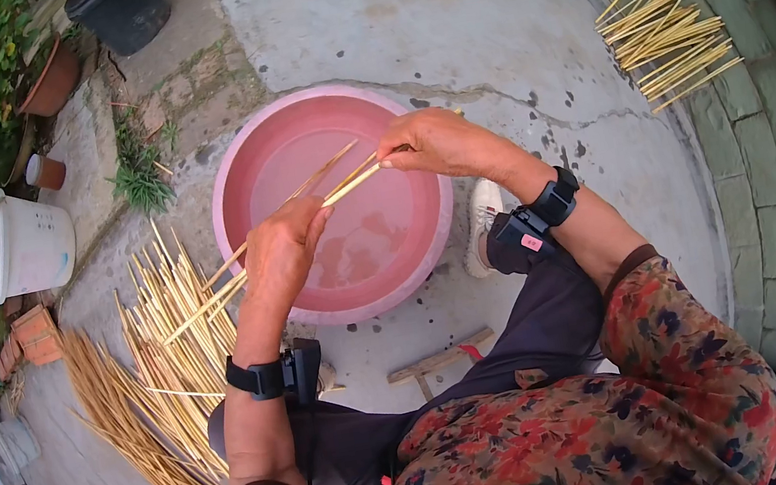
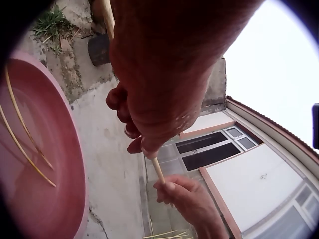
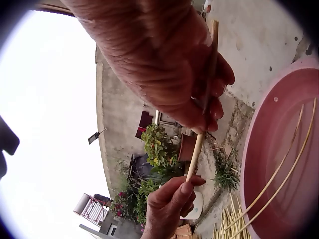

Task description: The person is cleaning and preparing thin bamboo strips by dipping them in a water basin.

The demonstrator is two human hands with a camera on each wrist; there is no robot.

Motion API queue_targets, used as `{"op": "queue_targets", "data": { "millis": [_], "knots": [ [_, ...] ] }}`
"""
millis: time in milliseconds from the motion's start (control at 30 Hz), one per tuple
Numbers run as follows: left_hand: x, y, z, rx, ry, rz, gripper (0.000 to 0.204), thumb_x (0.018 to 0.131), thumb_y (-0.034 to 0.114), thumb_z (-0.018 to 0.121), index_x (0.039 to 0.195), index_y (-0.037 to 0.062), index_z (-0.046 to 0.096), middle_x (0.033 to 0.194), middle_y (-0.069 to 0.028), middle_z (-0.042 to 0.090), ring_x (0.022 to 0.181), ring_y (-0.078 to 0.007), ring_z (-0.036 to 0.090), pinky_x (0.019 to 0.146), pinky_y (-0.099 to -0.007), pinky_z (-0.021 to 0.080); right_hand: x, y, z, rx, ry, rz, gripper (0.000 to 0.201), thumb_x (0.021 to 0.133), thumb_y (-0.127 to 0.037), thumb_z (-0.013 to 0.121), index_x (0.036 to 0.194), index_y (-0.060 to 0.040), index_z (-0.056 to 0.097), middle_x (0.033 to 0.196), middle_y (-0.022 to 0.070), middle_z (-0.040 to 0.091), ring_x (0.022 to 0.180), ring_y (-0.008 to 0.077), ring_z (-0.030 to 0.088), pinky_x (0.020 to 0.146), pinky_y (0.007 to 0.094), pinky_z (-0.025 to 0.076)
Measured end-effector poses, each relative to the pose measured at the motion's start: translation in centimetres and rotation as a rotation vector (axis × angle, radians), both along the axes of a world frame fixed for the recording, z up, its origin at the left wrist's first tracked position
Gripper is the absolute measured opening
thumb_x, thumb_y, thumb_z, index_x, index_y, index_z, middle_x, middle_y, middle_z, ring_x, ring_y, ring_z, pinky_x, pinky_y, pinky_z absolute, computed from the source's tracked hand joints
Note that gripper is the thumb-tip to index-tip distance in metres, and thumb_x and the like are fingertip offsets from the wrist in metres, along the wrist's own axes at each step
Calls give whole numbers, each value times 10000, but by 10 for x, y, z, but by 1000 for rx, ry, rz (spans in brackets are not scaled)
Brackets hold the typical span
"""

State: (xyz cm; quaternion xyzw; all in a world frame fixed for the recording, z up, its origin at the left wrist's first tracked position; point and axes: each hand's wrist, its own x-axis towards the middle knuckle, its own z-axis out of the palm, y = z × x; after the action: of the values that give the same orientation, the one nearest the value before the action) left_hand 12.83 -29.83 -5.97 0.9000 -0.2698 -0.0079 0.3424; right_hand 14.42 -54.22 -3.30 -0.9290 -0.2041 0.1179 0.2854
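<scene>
Over the pink basin (image 1: 224, 217), both hands hold a straight, pale yellow plant stalk (image 1: 351, 184). My left hand (image 1: 282, 256) pinches it near the thumb tip, and more stalk lengths show behind that hand. At the other end, my right hand (image 1: 438, 143) grips it between thumb and curled fingers. The right wrist view shows a short, pale stretch of stalk (image 3: 196, 157) between the hands, with a darker strip (image 3: 214, 50) standing out beyond the right fingers. Two thin, bent stalks (image 2: 30, 159) cross the basin, which has shallow water in it.
Left of the legs lie pale stalks (image 1: 178, 314) and a browner bundle (image 1: 127, 412). Another small pile (image 1: 669, 40) is on the brick strip at right. A white bucket (image 1: 32, 245), flowerpots and a black bucket (image 1: 119, 17) line the left side. A wooden piece (image 1: 440, 358) lies between the feet.
</scene>
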Motion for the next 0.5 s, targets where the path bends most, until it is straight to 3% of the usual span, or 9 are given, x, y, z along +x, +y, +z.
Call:
{"op": "queue_targets", "data": {
  "millis": [200, 367, 500],
  "knots": [
    [0, -2, -4, 55, -241, -3, 126, 750, 176, 608, 821, 81, 565, 726, -69, 560, 680, -263, 566, 550, -363, 453, 0, -5, -6, 119, 64, -42, 139, 764, -161, 524, 840, -81, 608, 723, 67, 573, 652, 213, 529, 586, 331, 412],
    [2, -1, 0, 81, -264, -8, 110, 756, 145, 600, 833, 74, 565, 704, -81, 539, 650, -271, 546, 555, -348, 433, 0, -2, 0, 80, 38, -91, 129, 752, -144, 536, 838, -82, 609, 725, 63, 579, 656, 206, 531, 589, 321, 413],
    [-1, 1, 2, 84, -198, -15, 120, 760, 174, 600, 818, 79, 556, 702, -70, 542, 646, -268, 557, 543, -359, 453, -2, -3, -1, 74, 20, -22, 133, 753, -132, 571, 872, -90, 613, 749, 56, 575, 680, 202, 533, 598, 310, 415]
  ]
}}
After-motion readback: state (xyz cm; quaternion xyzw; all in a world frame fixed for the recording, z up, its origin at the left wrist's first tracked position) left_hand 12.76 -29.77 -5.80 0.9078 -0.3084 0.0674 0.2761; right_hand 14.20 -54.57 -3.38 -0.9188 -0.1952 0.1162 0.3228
